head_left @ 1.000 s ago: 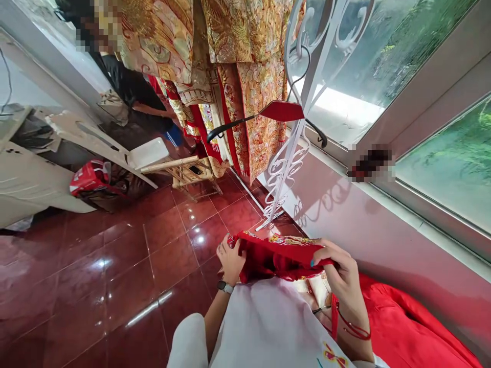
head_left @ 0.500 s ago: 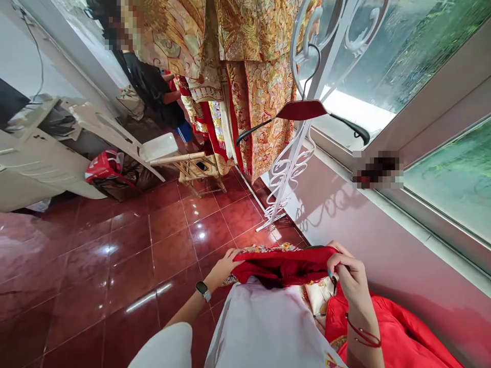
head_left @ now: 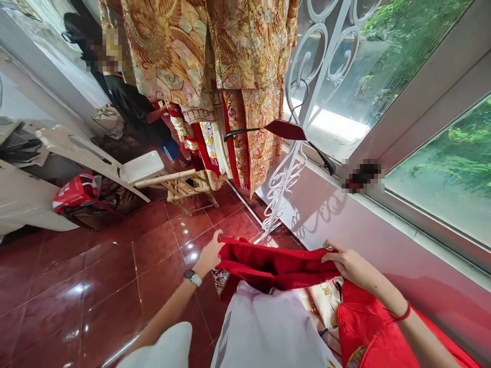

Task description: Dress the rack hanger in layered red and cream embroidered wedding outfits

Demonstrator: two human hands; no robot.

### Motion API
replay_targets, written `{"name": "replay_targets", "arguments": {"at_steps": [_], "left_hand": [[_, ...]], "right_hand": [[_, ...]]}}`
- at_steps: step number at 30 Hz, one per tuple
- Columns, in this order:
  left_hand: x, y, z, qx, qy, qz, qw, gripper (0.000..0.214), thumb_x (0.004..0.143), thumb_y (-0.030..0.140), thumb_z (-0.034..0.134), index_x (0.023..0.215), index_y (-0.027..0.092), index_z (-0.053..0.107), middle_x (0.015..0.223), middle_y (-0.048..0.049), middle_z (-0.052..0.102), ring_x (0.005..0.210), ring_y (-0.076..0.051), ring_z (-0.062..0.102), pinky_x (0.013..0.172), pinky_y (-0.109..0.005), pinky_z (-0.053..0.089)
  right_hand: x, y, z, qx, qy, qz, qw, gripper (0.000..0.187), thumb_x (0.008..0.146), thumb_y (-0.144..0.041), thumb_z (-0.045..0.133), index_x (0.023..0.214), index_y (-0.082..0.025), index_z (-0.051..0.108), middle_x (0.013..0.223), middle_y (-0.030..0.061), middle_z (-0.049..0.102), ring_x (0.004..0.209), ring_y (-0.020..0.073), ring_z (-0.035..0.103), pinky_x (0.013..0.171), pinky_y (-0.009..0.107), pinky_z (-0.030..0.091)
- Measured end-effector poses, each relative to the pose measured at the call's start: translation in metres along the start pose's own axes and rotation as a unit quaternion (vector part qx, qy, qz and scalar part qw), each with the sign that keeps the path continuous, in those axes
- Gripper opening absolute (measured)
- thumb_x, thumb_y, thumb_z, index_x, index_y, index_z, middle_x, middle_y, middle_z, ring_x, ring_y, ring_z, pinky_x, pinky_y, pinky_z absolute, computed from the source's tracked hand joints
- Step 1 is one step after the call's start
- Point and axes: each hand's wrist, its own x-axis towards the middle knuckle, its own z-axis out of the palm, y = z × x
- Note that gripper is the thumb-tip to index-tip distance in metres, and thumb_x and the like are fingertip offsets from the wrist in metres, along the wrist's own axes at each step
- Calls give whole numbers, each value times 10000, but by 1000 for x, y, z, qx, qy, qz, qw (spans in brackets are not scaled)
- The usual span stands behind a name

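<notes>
My left hand (head_left: 209, 254) and right hand (head_left: 347, 263) each pinching one edge of red cloth (head_left: 276, 266); cloth stretched between them, in front of me, above white cloth (head_left: 268, 327). Good practice: equal pull both sides, cloth level, clear of floor tiles (head_left: 103, 266). Count: 2 hands; 1 held red cloth; 1 red garment (head_left: 368, 327) beside right forearm; 1 white metal rack (head_left: 282, 191); 1 red hanger (head_left: 286, 129); gold embroidered robes (head_left: 164, 51) hanging, number unclear; 1 co-worker (head_left: 134, 105).
</notes>
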Motion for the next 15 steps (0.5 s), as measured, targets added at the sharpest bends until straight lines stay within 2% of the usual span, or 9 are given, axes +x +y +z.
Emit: {"name": "replay_targets", "arguments": {"at_steps": [1, 3, 6, 8, 12, 15], "left_hand": [[2, -6, -22, 26, 0, 18, 999, 531, 745, -72, 486, 1152, 198, 695, 1597, -104, 279, 1187, -247, 660, 976, -368, 573], [6, -9, -65, 70, 18, 35, 997, 627, 732, -91, 474, 1222, 240, 685, 1603, -96, 275, 1198, -264, 653, 970, -384, 584], [16, 1, -127, 108, 66, 46, 991, 676, 758, -70, 478, 1300, 289, 662, 1605, -83, 269, 1120, -251, 687, 979, -387, 580], [30, 11, -166, 129, 85, 63, 986, 673, 776, -45, 491, 1337, 294, 641, 1579, -76, 309, 1061, -231, 704, 973, -367, 574], [76, 24, -232, 166, 91, 88, 978, 677, 792, 21, 573, 1411, 294, 581, 1481, -84, 414, 1006, -215, 711, 944, -332, 560], [114, 27, -265, 190, 72, 70, 977, 745, 770, 81, 661, 1463, 323, 530, 1448, -101, 437, 1012, -233, 712, 931, -325, 553]], "right_hand": [[3, 7, -3, -47, -20, -8, 999, 481, 814, -7, 353, 894, -237, 768, 1007, 99, 655, 565, 118, 554, 577, 259, 454], [10, 17, -8, -124, -15, -4, 992, 496, 830, -17, 381, 1011, -258, 776, 1009, 108, 636, 573, 125, 554, 567, 258, 457], [28, 27, -21, -211, 73, 42, 974, 471, 848, -60, 420, 1122, -247, 755, 987, 110, 613, 595, 140, 546, 539, 261, 436], [44, 31, -35, -248, 147, 83, 954, 442, 871, -100, 415, 1112, -242, 757, 1067, 123, 615, 590, 135, 523, 499, 260, 388], [86, 36, -67, -251, 248, 139, 926, 393, 888, -188, 432, 1053, -241, 784, 1397, 137, 537, 627, 145, 540, 486, 286, 333], [118, 38, -82, -194, 288, 154, 925, 397, 886, -194, 441, 1064, -238, 793, 1556, 103, 434, 696, 176, 609, 555, 319, 391]]}}
